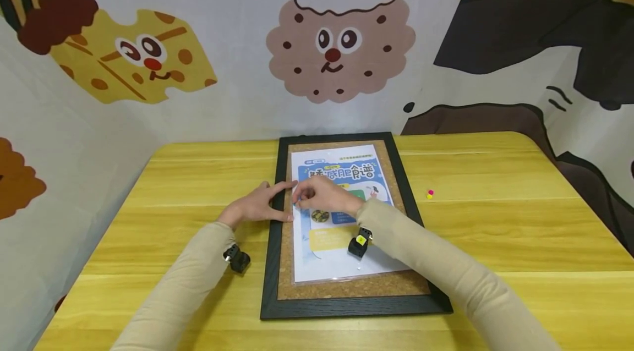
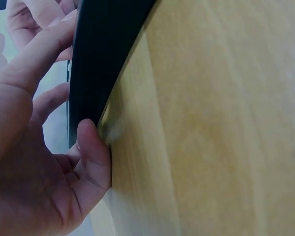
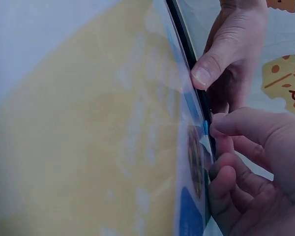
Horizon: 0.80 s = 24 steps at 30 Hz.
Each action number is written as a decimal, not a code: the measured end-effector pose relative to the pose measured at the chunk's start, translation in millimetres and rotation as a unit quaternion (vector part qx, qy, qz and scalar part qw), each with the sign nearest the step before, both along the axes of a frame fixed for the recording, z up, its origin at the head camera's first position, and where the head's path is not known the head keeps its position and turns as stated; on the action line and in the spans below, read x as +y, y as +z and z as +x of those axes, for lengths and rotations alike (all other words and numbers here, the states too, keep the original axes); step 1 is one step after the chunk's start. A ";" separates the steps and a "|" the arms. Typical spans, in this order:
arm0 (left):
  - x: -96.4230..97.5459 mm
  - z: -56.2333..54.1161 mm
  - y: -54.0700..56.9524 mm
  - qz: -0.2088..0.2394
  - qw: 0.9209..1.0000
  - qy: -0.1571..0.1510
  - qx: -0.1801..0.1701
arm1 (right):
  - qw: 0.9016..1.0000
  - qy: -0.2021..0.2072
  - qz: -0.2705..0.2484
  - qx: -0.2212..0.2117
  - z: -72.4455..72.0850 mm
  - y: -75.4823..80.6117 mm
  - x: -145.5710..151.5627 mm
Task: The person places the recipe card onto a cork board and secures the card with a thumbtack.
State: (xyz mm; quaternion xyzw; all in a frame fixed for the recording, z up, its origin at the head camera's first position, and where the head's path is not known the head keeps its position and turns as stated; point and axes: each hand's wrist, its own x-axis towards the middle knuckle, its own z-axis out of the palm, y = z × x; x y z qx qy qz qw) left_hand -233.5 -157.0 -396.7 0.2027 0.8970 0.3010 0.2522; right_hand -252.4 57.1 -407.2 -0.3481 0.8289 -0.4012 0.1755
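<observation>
A printed poster [image 1: 327, 268] in a clear sleeve lies on a cork board [image 1: 356, 288] with a black frame [image 1: 356, 306]. My right hand [image 1: 324, 195] reaches over the poster to its left edge. There its thumb and forefinger pinch a small blue push pin [image 3: 205, 127] against the sheet. Around that spot my left hand [image 1: 257, 203] spreads its thumb and forefinger, the tips resting along the poster's left edge. Its other fingers [image 2: 91, 162] lie by the outer side of the frame, close over the table.
A pink pin [image 1: 431, 192] and a yellow pin [image 1: 429, 197] lie together on the wooden table [image 1: 495, 219], right of the frame. Behind the table's far edge hangs a cloth [image 1: 238, 114] with cartoon prints. Small black cameras [image 1: 239, 260] are strapped to both wrists.
</observation>
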 end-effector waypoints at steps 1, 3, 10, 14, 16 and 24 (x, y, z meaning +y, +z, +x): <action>0.1 -0.3 -0.4 0.000 1.000 0.000 0.000 | 1.000 0.000 -0.001 0.000 0.1 0.1 0.9; 0.4 -0.9 -1.3 0.001 1.000 -0.002 0.003 | 1.000 -0.001 -0.004 -0.003 0.5 0.8 3.2; -0.2 -1.2 -1.6 0.005 1.000 -0.005 0.006 | 1.000 -0.019 -0.013 -0.009 3.1 5.7 15.0; -0.6 -0.6 -1.7 0.002 1.000 -0.003 0.002 | 0.999 -0.031 -0.023 -0.019 3.7 7.0 23.6; -0.7 -0.3 -2.2 0.000 1.000 -0.001 0.000 | 0.999 -0.039 -0.020 -0.021 3.8 6.5 27.9; -0.6 0.7 -1.4 0.000 1.000 0.010 -0.005 | 0.999 -0.048 -0.026 -0.002 3.9 5.3 42.6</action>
